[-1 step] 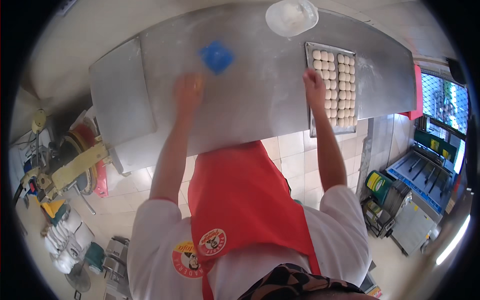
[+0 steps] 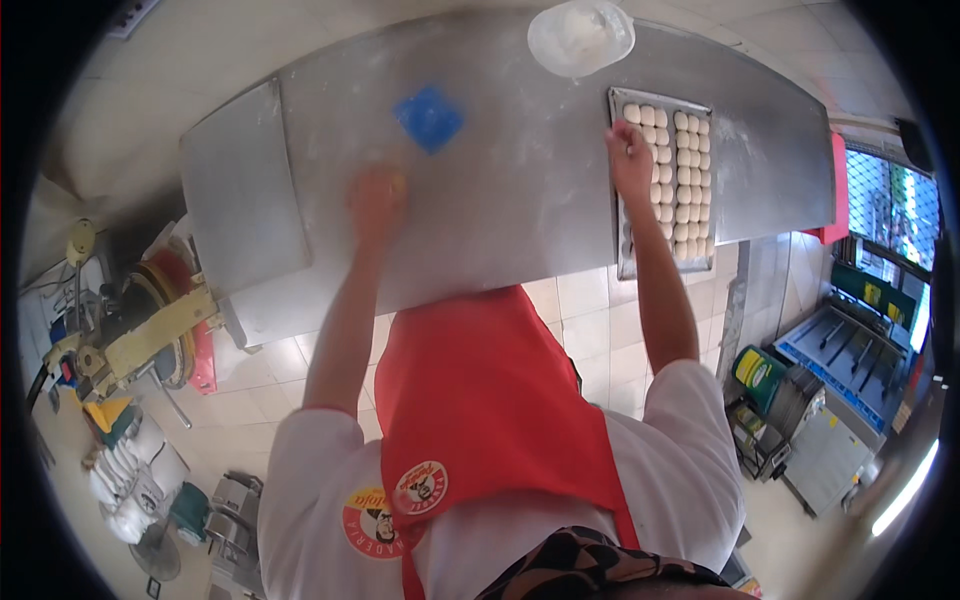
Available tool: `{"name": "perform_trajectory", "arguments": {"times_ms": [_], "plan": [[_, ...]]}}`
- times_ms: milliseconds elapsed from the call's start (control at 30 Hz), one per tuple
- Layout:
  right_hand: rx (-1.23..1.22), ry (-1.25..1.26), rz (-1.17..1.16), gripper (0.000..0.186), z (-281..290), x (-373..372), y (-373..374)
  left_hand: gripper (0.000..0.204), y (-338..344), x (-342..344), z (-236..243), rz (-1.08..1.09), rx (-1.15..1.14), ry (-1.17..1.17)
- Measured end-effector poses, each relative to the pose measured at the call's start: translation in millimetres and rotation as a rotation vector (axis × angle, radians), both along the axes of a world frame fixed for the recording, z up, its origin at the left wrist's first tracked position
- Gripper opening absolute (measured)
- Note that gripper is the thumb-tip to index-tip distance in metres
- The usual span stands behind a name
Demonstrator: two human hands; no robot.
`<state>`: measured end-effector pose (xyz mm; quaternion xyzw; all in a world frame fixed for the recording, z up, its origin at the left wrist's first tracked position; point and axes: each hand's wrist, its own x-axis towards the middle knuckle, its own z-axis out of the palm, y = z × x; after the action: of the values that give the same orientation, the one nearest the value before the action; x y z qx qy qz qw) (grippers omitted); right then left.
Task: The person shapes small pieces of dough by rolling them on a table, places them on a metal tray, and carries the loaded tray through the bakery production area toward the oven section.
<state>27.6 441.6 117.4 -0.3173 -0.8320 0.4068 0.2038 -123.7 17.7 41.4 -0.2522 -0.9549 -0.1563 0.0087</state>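
The left hand (image 2: 377, 200) presses down on the floured steel counter (image 2: 500, 200), curled over a small dough piece that is too blurred to make out clearly; just beyond it lies a blue scraper (image 2: 429, 118). The right hand (image 2: 630, 155) rests clenched at the near-left edge of the tray (image 2: 660, 268), among the rows of dough balls (image 2: 685, 170). A white bowl (image 2: 580, 35) sits beyond the tray.

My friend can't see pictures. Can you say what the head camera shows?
A person in a red apron works at a floury metal table: the right hand reaches onto a tray of dough balls, the left hand presses the table near a blue scraper.
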Motion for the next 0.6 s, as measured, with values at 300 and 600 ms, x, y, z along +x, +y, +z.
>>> {"name": "perform_trajectory", "arguments": {"times_ms": [300, 600], "plan": [[0.686, -0.229, 0.318, 0.071, -37, -204, 237, 0.025, -124, 161, 43, 0.274, 0.086, -0.349], [0.727, -0.647, 0.433, 0.083, -29, -246, 179, 0.035, -320, 492, 10, 0.977, -0.357, -1.171]]}}
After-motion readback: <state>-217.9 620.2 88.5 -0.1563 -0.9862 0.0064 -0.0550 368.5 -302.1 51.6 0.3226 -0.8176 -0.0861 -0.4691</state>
